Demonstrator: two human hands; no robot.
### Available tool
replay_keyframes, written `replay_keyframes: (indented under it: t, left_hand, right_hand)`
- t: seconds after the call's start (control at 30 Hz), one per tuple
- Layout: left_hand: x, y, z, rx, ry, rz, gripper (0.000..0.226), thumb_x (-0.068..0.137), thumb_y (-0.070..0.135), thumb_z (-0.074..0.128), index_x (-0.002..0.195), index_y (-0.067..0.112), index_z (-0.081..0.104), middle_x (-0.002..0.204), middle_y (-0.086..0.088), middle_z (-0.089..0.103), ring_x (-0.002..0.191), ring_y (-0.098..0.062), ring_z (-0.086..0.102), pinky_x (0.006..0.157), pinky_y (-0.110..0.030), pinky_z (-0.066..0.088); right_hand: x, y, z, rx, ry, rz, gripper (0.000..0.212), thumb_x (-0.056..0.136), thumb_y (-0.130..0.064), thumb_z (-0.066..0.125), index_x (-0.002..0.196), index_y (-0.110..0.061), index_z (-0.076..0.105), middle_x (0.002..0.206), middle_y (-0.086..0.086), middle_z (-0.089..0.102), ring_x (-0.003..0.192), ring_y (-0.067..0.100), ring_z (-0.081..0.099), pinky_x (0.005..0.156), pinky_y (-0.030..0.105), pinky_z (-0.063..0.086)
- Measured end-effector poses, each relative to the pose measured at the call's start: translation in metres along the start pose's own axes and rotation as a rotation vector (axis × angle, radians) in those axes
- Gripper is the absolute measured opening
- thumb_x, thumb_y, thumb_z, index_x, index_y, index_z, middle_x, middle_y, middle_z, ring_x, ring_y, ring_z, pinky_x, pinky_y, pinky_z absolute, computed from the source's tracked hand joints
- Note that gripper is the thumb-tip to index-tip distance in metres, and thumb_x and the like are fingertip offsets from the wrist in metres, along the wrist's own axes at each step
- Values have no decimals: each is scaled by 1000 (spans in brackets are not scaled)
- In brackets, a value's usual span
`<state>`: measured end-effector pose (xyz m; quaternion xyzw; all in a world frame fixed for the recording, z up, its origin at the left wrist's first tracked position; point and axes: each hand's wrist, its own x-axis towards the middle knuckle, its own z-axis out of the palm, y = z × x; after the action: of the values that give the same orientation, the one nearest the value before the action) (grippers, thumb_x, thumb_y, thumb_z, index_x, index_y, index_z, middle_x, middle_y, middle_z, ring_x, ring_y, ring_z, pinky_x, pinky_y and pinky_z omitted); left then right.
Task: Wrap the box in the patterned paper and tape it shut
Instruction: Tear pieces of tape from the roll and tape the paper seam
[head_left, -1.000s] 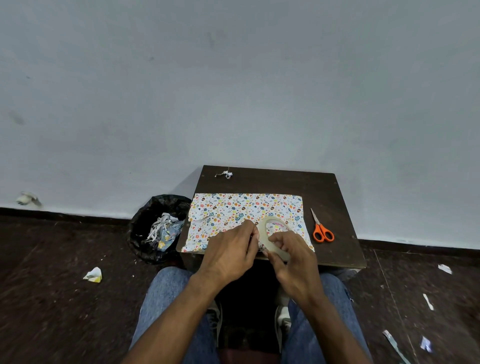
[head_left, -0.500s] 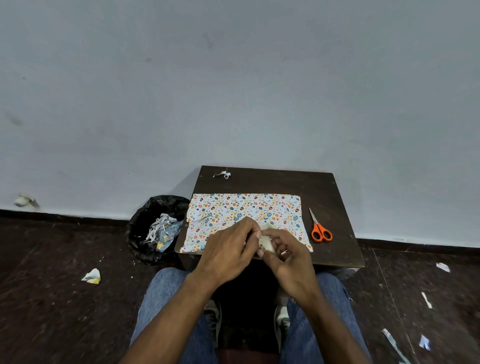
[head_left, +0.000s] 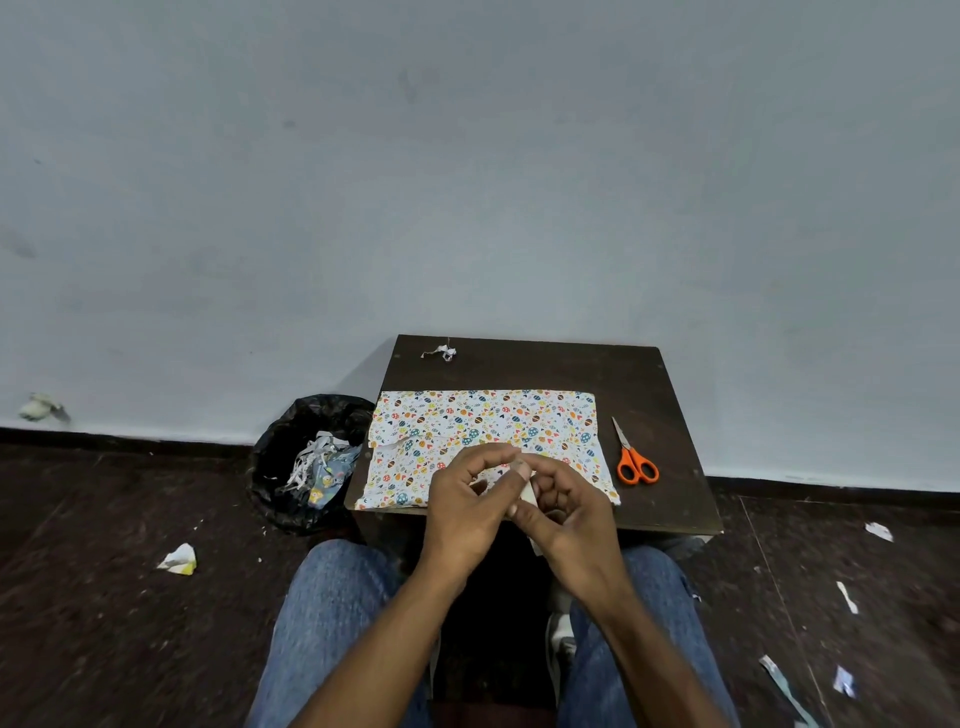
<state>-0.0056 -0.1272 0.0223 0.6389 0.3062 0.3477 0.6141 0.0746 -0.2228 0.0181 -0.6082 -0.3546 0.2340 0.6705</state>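
Note:
Patterned paper with coloured dots lies folded flat over the box on the small dark table; the box itself is hidden under it. Above the table's near edge, my right hand grips a pale roll of tape, seen edge-on and mostly covered by fingers. My left hand meets it from the left, fingertips pinching at the roll's upper edge.
Orange-handled scissors lie on the table right of the paper. A small paper scrap sits at the table's far edge. A black bin with paper waste stands left of the table. Scraps litter the dark floor.
The tape roll has turned from face-on to edge-on and come closer to me, off the paper. Both hands have closed in tighter around it.

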Motion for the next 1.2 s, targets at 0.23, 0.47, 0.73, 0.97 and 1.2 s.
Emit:
replay_keyframes:
  t: [0.23, 0.47, 0.73, 0.97, 1.2]
  left_hand:
    - [4, 11, 2, -26, 37, -31, 5, 69, 28, 79, 74, 25, 78, 95, 5, 74, 101, -15, 68, 96, -52, 50]
    - [11, 31, -1, 18, -75, 6, 8, 85, 4, 72, 79, 9, 74, 90, -2, 72, 89, -12, 68, 79, -27, 52]
    - [15, 48, 2, 15, -111, 27, 10, 92, 8, 66, 85, 3, 71, 84, -10, 71, 81, -16, 65, 75, -26, 52]
    - [16, 51, 10, 8, -175, 52, 15, 89, 18, 67, 83, 5, 69, 87, -7, 68, 85, -19, 65, 77, -29, 53]
    - [27, 58, 15, -59, -224, -8, 12, 91, 13, 68, 79, 13, 72, 90, -9, 70, 100, -25, 67, 86, -32, 53]
  right_hand:
    - [0, -5, 0, 28, 37, 6, 60, 73, -4, 77, 126, -26, 57, 70, -13, 60, 68, 2, 53, 69, 18, 45]
    - [1, -15, -1, 5, 56, 10, 49, 82, -5, 78, 125, -19, 60, 63, -14, 58, 64, 0, 54, 67, 17, 44]
    - [2, -31, 6, 39, 64, 47, 35, 89, -28, 64, 123, -27, 60, 59, 1, 60, 56, 11, 57, 57, 18, 44]
    - [4, -33, -2, 84, 138, 140, 27, 91, -24, 62, 118, -23, 63, 48, 1, 52, 41, 5, 44, 46, 14, 35]
    - [17, -36, -6, 47, 184, 195, 31, 90, -33, 59, 116, -17, 66, 46, -1, 50, 39, 6, 42, 45, 16, 35]
